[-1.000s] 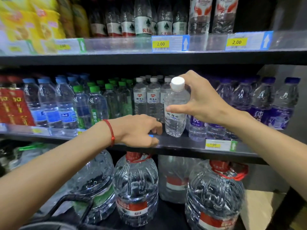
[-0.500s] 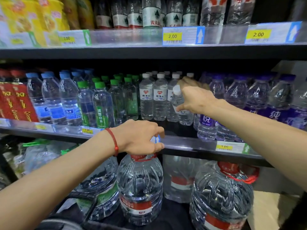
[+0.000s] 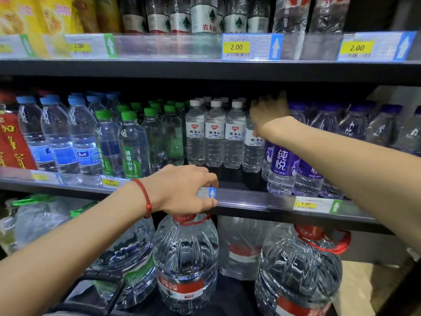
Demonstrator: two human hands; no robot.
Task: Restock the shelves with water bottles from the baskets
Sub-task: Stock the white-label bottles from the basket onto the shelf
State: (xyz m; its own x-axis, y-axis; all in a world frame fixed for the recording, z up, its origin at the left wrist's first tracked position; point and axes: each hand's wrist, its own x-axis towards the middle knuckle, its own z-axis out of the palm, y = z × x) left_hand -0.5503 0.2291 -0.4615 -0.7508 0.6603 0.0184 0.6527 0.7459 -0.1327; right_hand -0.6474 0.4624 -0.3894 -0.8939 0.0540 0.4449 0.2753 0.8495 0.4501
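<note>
Where the water bottle (image 3: pixel 252 147) stands: upright on the middle shelf (image 3: pixel 250 202), rightmost in the front row of white-capped bottles (image 3: pixel 214 135), just left of the purple-labelled bottles (image 3: pixel 282 165) and set back from the shelf's near edge.
Right hand (image 3: pixel 268 111): reaches far into the shelf and lies over the water bottle's top, hiding the cap. It is blurred, so I cannot tell whether the fingers clamp the neck or only rest on it.
Left hand (image 3: pixel 182 190): curled round the near edge of the middle shelf, fingers on top and thumb beneath, at a small price tag (image 3: pixel 210 193) with a blue arrow. A red bracelet (image 3: pixel 145 198) sits on the wrist.
Hands relative to each other: well apart, the left near and low, the right farther in and higher.
Left of the white caps: green-capped bottles (image 3: pixel 133 142), then blue-capped bottles (image 3: pixel 57 133).
Top shelf (image 3: pixel 205 69): bottles and yellow packs behind yellow 2.00 tags (image 3: pixel 236 47).
Below the middle shelf: large water jugs (image 3: pixel 185 265) with red caps, one directly beneath the left hand.
</note>
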